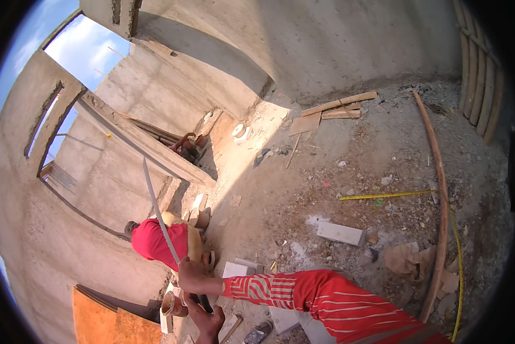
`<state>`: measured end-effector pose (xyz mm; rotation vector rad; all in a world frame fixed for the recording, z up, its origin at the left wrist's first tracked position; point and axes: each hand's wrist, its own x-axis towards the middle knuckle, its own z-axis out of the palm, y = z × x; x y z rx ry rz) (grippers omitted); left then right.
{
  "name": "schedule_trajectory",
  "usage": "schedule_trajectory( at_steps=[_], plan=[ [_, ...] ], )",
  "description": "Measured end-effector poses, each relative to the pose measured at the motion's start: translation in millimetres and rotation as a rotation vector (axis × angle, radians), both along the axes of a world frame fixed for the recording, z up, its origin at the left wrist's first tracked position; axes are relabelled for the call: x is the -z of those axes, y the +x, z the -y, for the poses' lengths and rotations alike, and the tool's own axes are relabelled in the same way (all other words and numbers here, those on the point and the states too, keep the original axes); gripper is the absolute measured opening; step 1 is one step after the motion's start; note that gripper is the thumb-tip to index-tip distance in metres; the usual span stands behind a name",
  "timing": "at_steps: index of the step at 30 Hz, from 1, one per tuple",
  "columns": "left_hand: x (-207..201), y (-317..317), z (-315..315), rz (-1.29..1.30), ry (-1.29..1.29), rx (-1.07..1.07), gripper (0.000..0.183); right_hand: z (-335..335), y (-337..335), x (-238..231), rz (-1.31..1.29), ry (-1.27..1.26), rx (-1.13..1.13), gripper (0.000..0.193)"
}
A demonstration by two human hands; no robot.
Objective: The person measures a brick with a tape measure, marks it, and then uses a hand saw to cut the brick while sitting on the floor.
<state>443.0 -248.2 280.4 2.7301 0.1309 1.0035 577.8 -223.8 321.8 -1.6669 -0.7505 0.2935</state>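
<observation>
While your right hand grips the saw low down, your left hand clasps its dark handle; planks lie by the floor's walled edge

I could read no words, numbers or signs anywhere in my view. The yellow measuring tape perhaps carried markings, but they were too small and blurred for me to make out.

A head-worn fisheye looks down and ahead, tilted, over rough ground toward bare walls. The wearer's red sleeve sits closest, lower right.
</observation>
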Motion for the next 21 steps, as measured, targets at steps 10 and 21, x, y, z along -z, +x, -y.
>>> schedule_trajectory(
  at_steps=[10,21],
  plan=[
    [3.1,13.8,-85.3,0.051,-0.494,-0.312,0.031,7.5,14.8,29.8,-0.003,-0.014,-0.222,0.073],
    [32.1,-58.5,-40.2,0.136,-0.624,-0.466,0.037,9.6,112.2,128.3,0.434,-0.441,-0.306,0.044]
  ],
)
